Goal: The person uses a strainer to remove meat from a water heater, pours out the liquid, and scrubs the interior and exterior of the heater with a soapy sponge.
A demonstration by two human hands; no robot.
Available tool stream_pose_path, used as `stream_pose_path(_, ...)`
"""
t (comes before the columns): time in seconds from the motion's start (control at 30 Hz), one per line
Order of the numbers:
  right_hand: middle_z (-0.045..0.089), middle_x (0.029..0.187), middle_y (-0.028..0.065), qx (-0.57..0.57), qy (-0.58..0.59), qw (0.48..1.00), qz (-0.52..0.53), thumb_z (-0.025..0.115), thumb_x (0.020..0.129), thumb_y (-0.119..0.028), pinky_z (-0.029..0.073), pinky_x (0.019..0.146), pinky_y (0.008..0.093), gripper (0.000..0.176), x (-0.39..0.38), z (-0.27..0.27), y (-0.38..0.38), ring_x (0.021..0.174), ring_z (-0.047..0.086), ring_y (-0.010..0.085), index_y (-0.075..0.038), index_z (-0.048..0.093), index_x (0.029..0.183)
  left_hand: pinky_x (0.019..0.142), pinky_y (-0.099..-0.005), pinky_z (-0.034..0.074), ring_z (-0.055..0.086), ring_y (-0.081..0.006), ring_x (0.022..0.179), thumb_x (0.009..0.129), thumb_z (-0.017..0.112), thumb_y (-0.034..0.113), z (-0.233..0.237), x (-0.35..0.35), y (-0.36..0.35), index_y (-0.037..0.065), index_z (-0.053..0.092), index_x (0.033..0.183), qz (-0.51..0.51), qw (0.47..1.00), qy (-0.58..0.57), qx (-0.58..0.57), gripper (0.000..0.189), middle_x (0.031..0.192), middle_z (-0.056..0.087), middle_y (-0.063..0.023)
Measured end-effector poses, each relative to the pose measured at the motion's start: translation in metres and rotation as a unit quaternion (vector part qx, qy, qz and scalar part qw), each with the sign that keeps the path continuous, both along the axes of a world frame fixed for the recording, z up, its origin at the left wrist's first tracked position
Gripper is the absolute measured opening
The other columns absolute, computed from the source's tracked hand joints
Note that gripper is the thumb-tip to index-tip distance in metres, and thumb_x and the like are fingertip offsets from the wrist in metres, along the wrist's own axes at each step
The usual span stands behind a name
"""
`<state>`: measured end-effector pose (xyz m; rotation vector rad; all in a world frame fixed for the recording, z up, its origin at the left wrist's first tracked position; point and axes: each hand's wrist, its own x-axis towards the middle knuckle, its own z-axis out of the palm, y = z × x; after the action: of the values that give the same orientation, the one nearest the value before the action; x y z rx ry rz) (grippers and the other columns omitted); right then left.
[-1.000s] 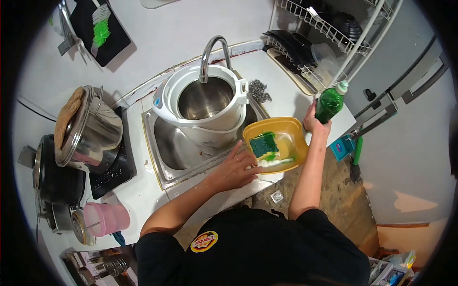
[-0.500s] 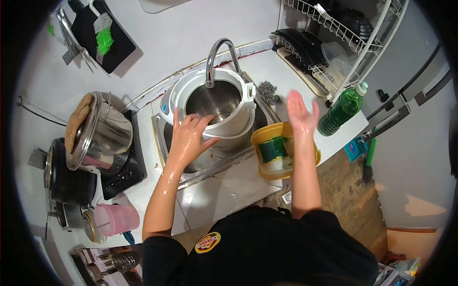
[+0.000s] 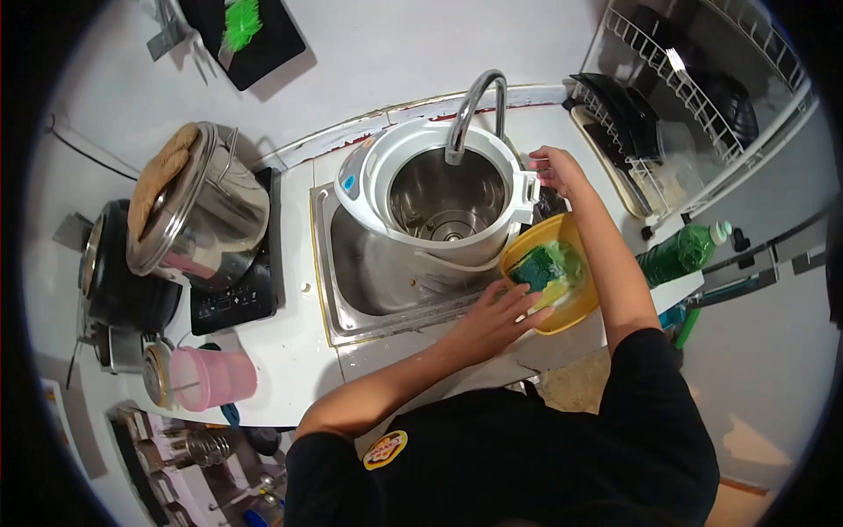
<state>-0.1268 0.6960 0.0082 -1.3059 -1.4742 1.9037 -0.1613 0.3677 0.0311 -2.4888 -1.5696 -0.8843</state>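
Note:
My left hand is at the front left rim of a yellow basin, fingers apart, near a green scouring sponge in soapy water. My right hand is behind the basin, beside the latch of a white electric pot, over a dark scourer that it partly hides. The fingers of my right hand are curled, and whether they hold anything is unclear. The pot stands open in the metal sink, under the curved faucet.
A steel pot stands on a black induction cooker at the left, with a pink cup in front. On the right are a green bottle and a white dish rack. A green brush hangs on the wall.
My left hand has moved from the pot's rim right to the basin. My right hand, raised and open before, now reaches behind the basin with curled fingers. The view has shifted.

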Motion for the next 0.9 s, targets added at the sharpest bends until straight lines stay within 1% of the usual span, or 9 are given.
stream_pose_path(0.07, 0.058, 0.083, 0.0057, 0.019, -0.004, 0.998, 0.054, 0.054, 0.081, -0.027, 0.049, 0.056, 0.0285, 0.027, -0.013, 0.005, 0.013, 0.063, 0.056, 0.0185, -0.005, 0.061, 0.094, 0.096, -0.0457, 0.038, 0.048, -0.0214, 0.106, 0.075, 0.064, 0.015, -0.010, 0.010, 0.016, 0.014, 0.063, 0.104, 0.053, 0.996, 0.043, 0.048, 0.029, 0.102, 0.056, -0.0007)
stream_pose_path(0.17, 0.057, 0.081, 0.0065, -0.031, -0.001, 0.997, 0.077, 0.055, 0.083, -0.029, 0.052, 0.059, 0.0303, 0.026, -0.032, 0.004, 0.020, 0.064, 0.056, 0.0183, -0.005, 0.059, 0.091, 0.094, -0.0430, 0.039, 0.046, -0.0210, 0.103, 0.075, 0.064, 0.015, -0.014, 0.008, 0.025, 0.011, 0.062, 0.094, 0.013, 0.989, 0.066, -0.134, 0.019, 0.101, 0.056, -0.0009)
stream_pose_path(0.23, 0.058, 0.077, 0.0072, -0.089, 0.029, 0.988, 0.122, 0.053, 0.086, -0.031, 0.053, 0.060, 0.0315, 0.024, -0.043, 0.003, 0.015, 0.062, 0.057, 0.0186, -0.007, 0.058, 0.088, 0.090, -0.0435, 0.041, 0.048, -0.0226, 0.099, 0.074, 0.068, 0.013, -0.004, -0.005, 0.015, 0.010, 0.061, 0.088, -0.056, 0.983, -0.034, -0.172, 0.016, 0.095, 0.056, -0.0019)
stream_pose_path(0.33, 0.064, 0.079, 0.0096, -0.149, 0.035, 0.973, 0.173, 0.050, 0.088, -0.029, 0.055, 0.062, 0.0330, 0.028, -0.068, -0.054, 0.041, 0.064, 0.062, 0.0210, -0.005, 0.061, 0.096, 0.082, -0.0425, 0.043, 0.049, -0.0236, 0.090, 0.073, 0.071, 0.014, 0.039, -0.036, -0.018, 0.008, 0.061, 0.084, -0.102, 0.959, -0.175, -0.197, 0.016, 0.085, 0.054, -0.0044)
stream_pose_path(0.4, 0.067, 0.093, 0.0167, -0.078, 0.065, 0.974, 0.202, 0.048, 0.088, -0.041, 0.055, 0.073, 0.0407, 0.046, -0.075, -0.051, 0.031, 0.080, 0.066, 0.0261, 0.000, 0.063, 0.104, 0.078, -0.0396, 0.043, 0.049, -0.0248, 0.085, 0.072, 0.072, 0.014, 0.077, -0.055, -0.051, 0.007, 0.061, 0.084, -0.097, 0.946, -0.225, -0.214, 0.018, 0.080, 0.053, -0.0057)
stream_pose_path(0.43, 0.067, 0.094, 0.0167, -0.063, 0.076, 0.972, 0.212, 0.048, 0.088, -0.041, 0.054, 0.073, 0.0407, 0.047, -0.073, -0.047, 0.027, 0.080, 0.066, 0.0262, 0.000, 0.063, 0.104, 0.076, -0.0373, 0.044, 0.049, -0.0259, 0.083, 0.071, 0.073, 0.014, 0.097, -0.065, -0.070, 0.006, 0.061, 0.083, -0.085, 0.943, -0.228, -0.229, 0.019, 0.078, 0.053, -0.0061)
stream_pose_path(0.7, 0.067, 0.095, 0.0174, -0.116, 0.133, 0.964, 0.200, 0.046, 0.088, -0.044, 0.054, 0.075, 0.0408, 0.050, -0.053, -0.050, 0.006, 0.081, 0.066, 0.0274, 0.001, 0.062, 0.104, 0.075, -0.0377, 0.046, 0.055, -0.0261, 0.075, 0.056, 0.072, 0.014, 0.238, -0.081, -0.162, 0.006, 0.060, 0.067, 0.079, 0.975, -0.116, -0.175, 0.018, 0.073, 0.052, -0.0032)
stream_pose_path(0.83, 0.067, 0.096, 0.0178, -0.141, 0.161, 0.959, 0.185, 0.045, 0.088, -0.045, 0.054, 0.076, 0.0408, 0.052, -0.059, -0.059, -0.005, 0.082, 0.066, 0.0280, 0.001, 0.062, 0.105, 0.076, -0.0393, 0.046, 0.053, -0.0258, 0.075, 0.052, 0.071, 0.014, 0.264, -0.080, -0.149, 0.005, 0.057, 0.067, 0.166, 0.978, 0.015, -0.125, 0.022, 0.071, 0.050, -0.0025)
stream_pose_path(0.9, 0.067, 0.096, 0.0180, -0.152, 0.174, 0.956, 0.181, 0.045, 0.088, -0.045, 0.054, 0.077, 0.0408, 0.053, -0.063, -0.061, -0.008, 0.082, 0.066, 0.0283, 0.002, 0.062, 0.105, 0.077, -0.0398, 0.045, 0.051, -0.0258, 0.077, 0.053, 0.072, 0.012, 0.272, -0.086, -0.134, 0.005, 0.056, 0.068, 0.163, 0.974, 0.073, -0.143, 0.022, 0.070, 0.049, -0.0036)
